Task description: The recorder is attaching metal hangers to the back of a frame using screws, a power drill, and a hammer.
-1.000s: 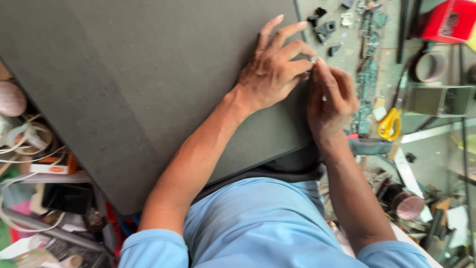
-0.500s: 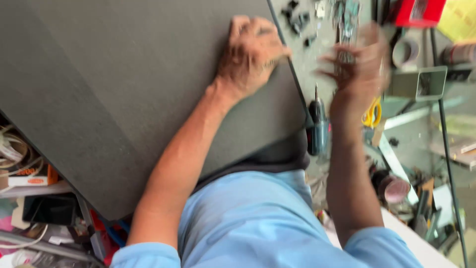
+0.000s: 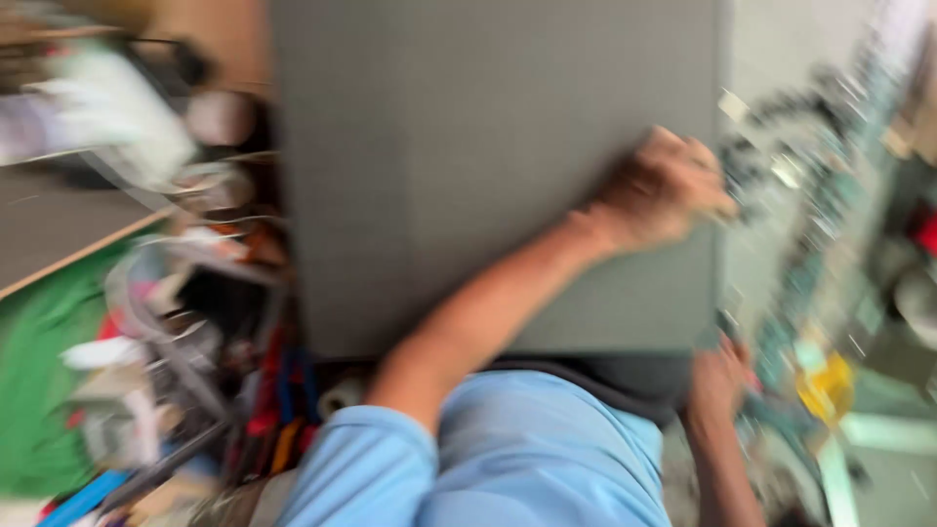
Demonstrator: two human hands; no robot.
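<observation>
A large flat dark grey panel [image 3: 488, 176] fills the middle of the heavily blurred head view. My left hand [image 3: 664, 190] lies on its right edge, and the curled fingers seem to grip that edge. My right hand [image 3: 717, 381] is lower down, at the panel's near right corner. Motion blur hides its fingers and whether it holds anything. My light blue shirt [image 3: 527, 449] shows along the bottom.
A tangle of cables and tools [image 3: 195, 322] lies left of the panel, beside something green [image 3: 39, 390]. Right of the panel sit scattered small dark parts [image 3: 781, 146], a yellow-handled tool [image 3: 828, 390] and a red object [image 3: 925, 234].
The view has swung and blurred. My right hand dropped from beside the small parts to the panel's near right corner. My left hand stays on the panel's right edge.
</observation>
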